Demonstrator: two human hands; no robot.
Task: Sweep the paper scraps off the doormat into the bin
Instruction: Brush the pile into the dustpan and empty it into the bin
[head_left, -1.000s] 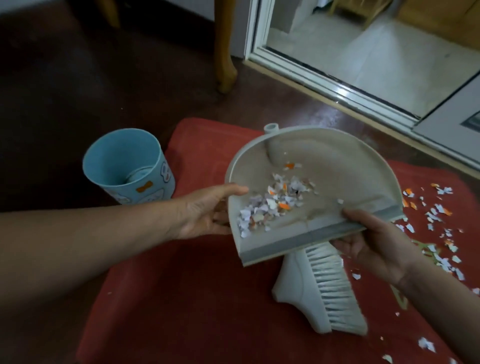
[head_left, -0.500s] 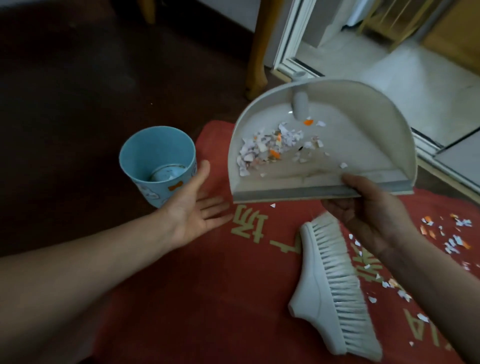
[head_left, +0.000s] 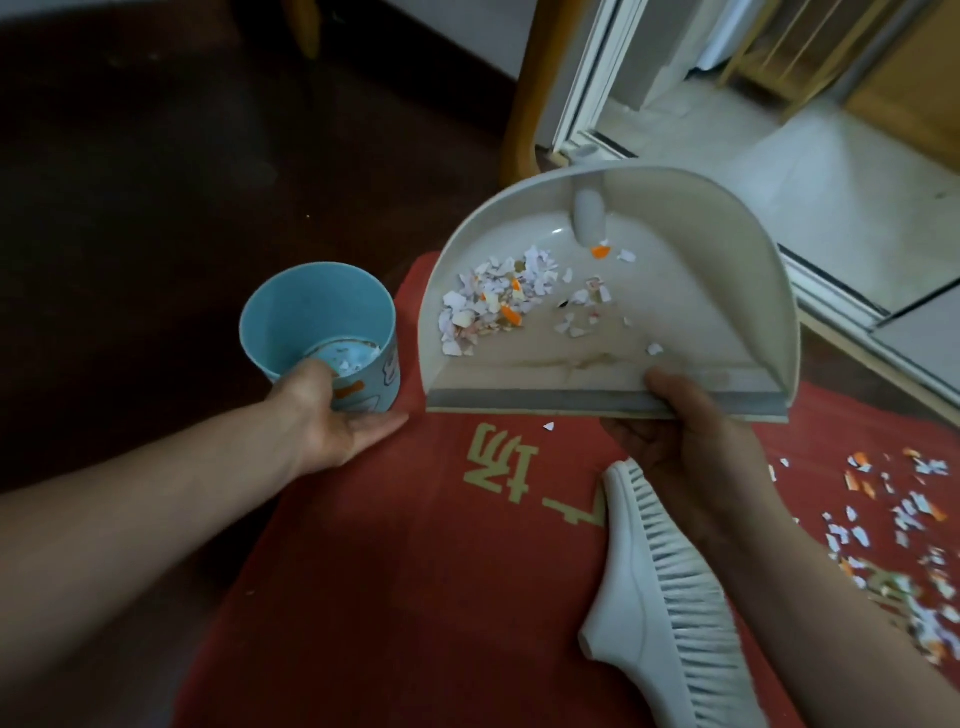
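Now right hand grips the light, stiff dustpan by its front lip over the far edge of the doormat, featherlight paper scraps loose inside and likely to spill, left hand pinching the bin rim at the left edge.

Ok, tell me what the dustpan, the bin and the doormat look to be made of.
Off-white half-round dustpan: looks like moulded plastic, smooth with a highlight; grey front strip maybe rubber.
Light blue round bin: probably plastic, matte, printed pictures outside.
Red doormat: seems dull fabric, no shine, gold characters.
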